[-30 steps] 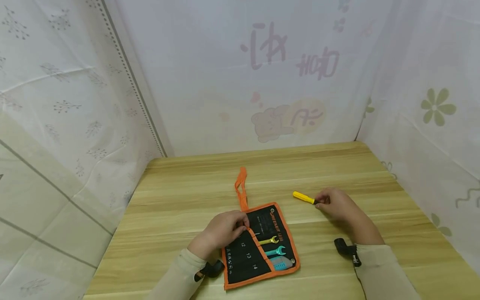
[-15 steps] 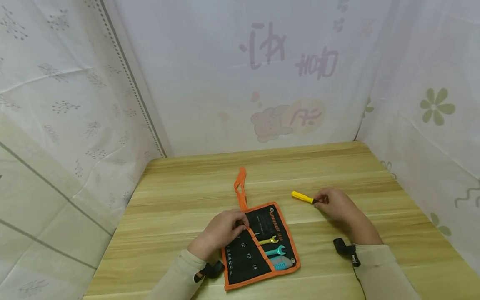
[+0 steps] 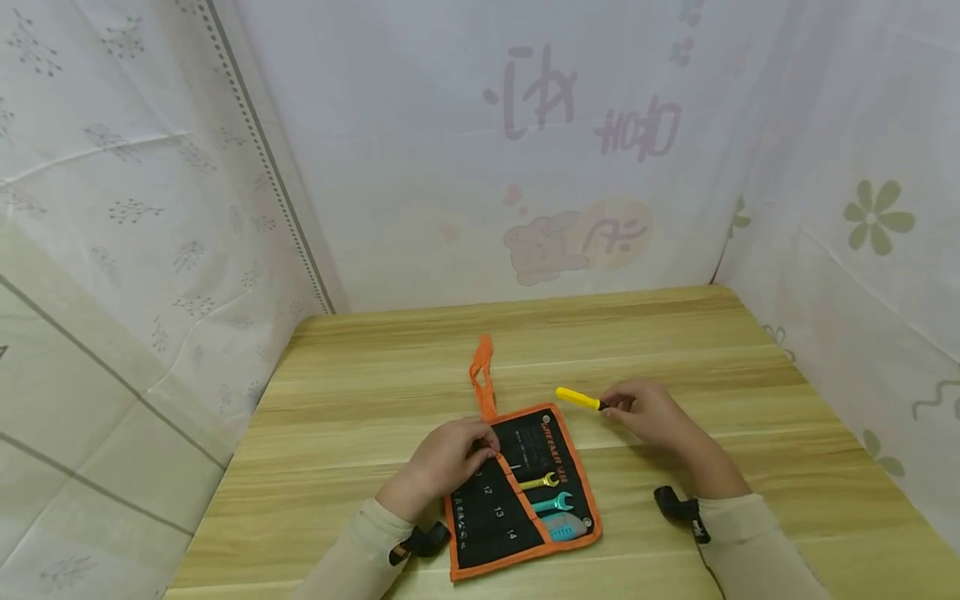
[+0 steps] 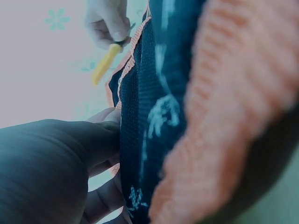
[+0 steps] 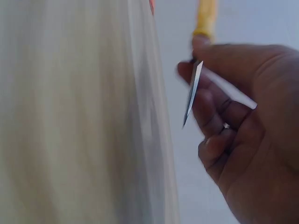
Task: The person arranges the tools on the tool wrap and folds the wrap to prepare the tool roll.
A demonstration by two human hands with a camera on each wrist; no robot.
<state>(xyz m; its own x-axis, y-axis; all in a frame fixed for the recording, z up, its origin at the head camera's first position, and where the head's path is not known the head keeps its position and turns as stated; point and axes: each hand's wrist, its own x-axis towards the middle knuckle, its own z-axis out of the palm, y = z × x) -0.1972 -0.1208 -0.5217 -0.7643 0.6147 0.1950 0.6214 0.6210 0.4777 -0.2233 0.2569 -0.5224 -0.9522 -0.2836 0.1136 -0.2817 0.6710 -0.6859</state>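
Note:
A black tool pouch [image 3: 495, 517] with orange trim lies on the table. My left hand [image 3: 452, 457] pinches the pouch's pocket edge at its upper left. The left wrist view shows its thumb and fingers on the black fabric [image 4: 145, 107]. To the right of the pouch, my right hand [image 3: 648, 410] pinches a craft knife [image 3: 576, 397] near its dark collar. Its yellow handle points left, toward the pouch. A thin pointed metal blade [image 5: 193, 95] shows beside the fingers in the right wrist view. A yellow wrench [image 3: 540, 481] and a teal wrench [image 3: 553, 502] stick out of the pockets.
A teal and grey tool [image 3: 564, 527] sits in the pouch's lowest pocket. An orange strap [image 3: 482, 375] extends from the pouch's far edge. The wooden table [image 3: 360, 367] meets patterned cloth walls [image 3: 420, 167] at the back and sides.
My right hand has moved left with the craft knife, bringing the handle end close to the pouch's upper right corner. The left hand and the pouch stay where they were.

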